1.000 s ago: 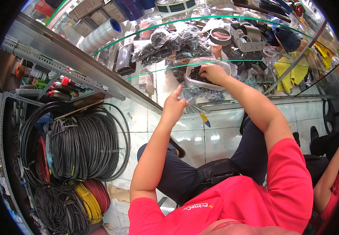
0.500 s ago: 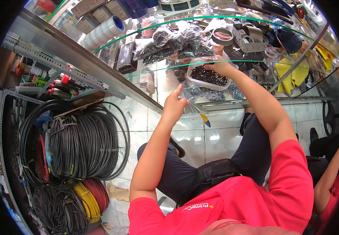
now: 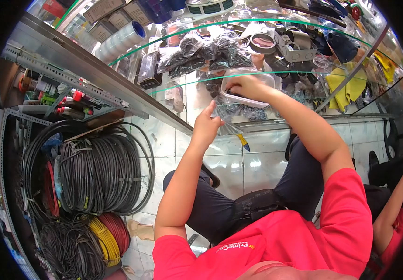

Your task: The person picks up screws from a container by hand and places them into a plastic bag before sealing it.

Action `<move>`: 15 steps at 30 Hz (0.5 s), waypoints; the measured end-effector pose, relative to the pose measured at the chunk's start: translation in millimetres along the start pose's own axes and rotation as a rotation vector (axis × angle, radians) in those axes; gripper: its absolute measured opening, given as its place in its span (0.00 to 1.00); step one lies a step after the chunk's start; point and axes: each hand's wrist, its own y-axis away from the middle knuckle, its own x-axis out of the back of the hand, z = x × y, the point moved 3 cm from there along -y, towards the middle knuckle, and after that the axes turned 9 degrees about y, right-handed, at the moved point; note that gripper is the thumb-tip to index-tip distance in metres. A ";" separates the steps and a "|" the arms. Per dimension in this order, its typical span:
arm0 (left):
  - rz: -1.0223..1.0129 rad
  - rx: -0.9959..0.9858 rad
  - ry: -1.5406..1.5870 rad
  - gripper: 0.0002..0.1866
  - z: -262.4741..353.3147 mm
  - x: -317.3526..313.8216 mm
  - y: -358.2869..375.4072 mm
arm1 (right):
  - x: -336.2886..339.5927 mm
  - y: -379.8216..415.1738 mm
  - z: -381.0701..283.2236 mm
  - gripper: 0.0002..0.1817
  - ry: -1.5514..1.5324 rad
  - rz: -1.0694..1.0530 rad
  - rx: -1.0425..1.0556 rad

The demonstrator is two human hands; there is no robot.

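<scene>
My left hand [image 3: 206,126] holds a small clear plastic bag [image 3: 231,125] open below a glass shelf; the bag has a yellow and blue strip hanging from it. My right hand [image 3: 244,85] reaches into a clear plastic tub [image 3: 269,80] of small black screws on the shelf, fingers closed over the screws. The hand hides most of the tub's contents. Whether it grips any screws I cannot tell.
Glass shelves [image 3: 173,84] carry bagged black parts [image 3: 206,51], tape rolls [image 3: 122,39], grey junction boxes [image 3: 297,46] and yellow cloth [image 3: 346,86]. Coils of black, red and yellow cable [image 3: 89,186] fill a metal rack at the left. Another person's arm [image 3: 392,205] shows at the right.
My right hand moved from the tub's far rim back down into the tub of screws. The left hand with the bag stayed in place.
</scene>
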 end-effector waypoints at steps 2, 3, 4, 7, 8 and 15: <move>0.006 -0.010 0.000 0.31 -3.8 1.8 -0.5 | -11.6 -6.6 60.2 0.11 0.044 0.096 -0.199; 0.022 -0.044 -0.008 0.31 -6.3 2.4 -1.4 | -10.4 -3.8 71.6 0.11 0.045 0.096 -0.198; 0.038 -0.077 -0.015 0.31 -7.0 2.9 -1.9 | -9.6 -0.6 81.2 0.12 0.109 0.059 -0.240; -0.002 0.006 -0.001 0.31 0.1 2.8 1.0 | -4.9 5.8 72.0 0.16 0.229 0.013 -0.265; -0.002 0.007 0.000 0.31 0.0 3.1 0.5 | -4.4 7.5 66.0 0.18 0.283 0.008 -0.250; -0.021 0.034 -0.001 0.31 -3.2 -0.1 -1.6 | -22.5 -2.3 53.8 0.18 0.358 0.042 -0.153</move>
